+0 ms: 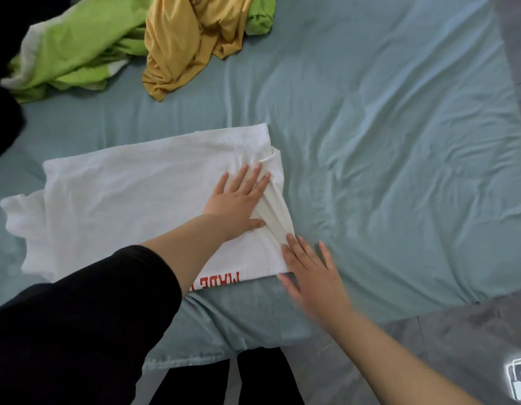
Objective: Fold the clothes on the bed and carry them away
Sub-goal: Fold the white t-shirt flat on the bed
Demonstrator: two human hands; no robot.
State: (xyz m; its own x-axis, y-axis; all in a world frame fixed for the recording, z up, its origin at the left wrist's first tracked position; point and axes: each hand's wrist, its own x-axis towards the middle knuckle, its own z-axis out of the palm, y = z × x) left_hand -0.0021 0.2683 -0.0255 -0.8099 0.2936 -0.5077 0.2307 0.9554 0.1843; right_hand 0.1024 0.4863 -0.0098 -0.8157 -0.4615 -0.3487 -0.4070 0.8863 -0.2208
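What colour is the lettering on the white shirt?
Red, on the white shirt near its front edge, in the head view.

We press left hand (pixel 238 200) flat on folded white shirt (pixel 130 206) near bed (pixel 385 141) front edge; right hand (pixel 311 273), fingers spread, touches shirt's right corner. Green garment (pixel 75 51) and mustard garment (pixel 186 45) crumpled at far-left edge.

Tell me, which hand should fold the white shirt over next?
Probably the right hand: it lies open at the white shirt's near corner, while the left hand presses it flat.
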